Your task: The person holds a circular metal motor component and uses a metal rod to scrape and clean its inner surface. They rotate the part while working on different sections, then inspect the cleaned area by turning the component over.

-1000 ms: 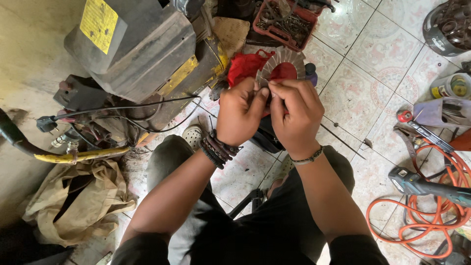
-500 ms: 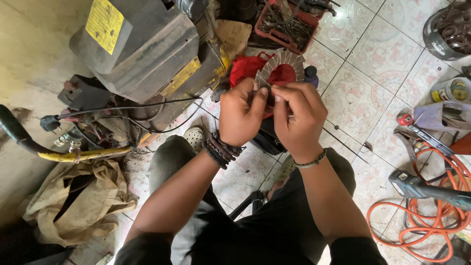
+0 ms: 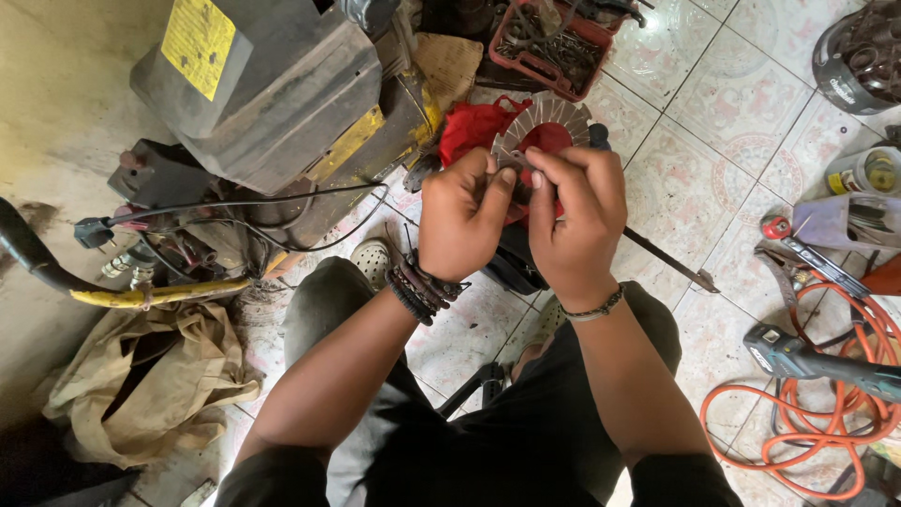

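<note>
No notable movement: left hand [image 3: 462, 218] and right hand [image 3: 574, 221] remain pinched on the slotted grey metal disc [image 3: 542, 127] above the red cloth [image 3: 474, 127].

Left hand [image 3: 462, 218]: is curling its fingers inward, thumb pressing toward the right thumb, knuckles facing the camera.
Right hand [image 3: 574, 218]: is closing in a pinch, fingertips meeting the left hand's.
Wrists: are both wearing bands, several dark ones on the left, one on the right.
Forearms: are reaching forward, converging ahead of the knees.
</note>
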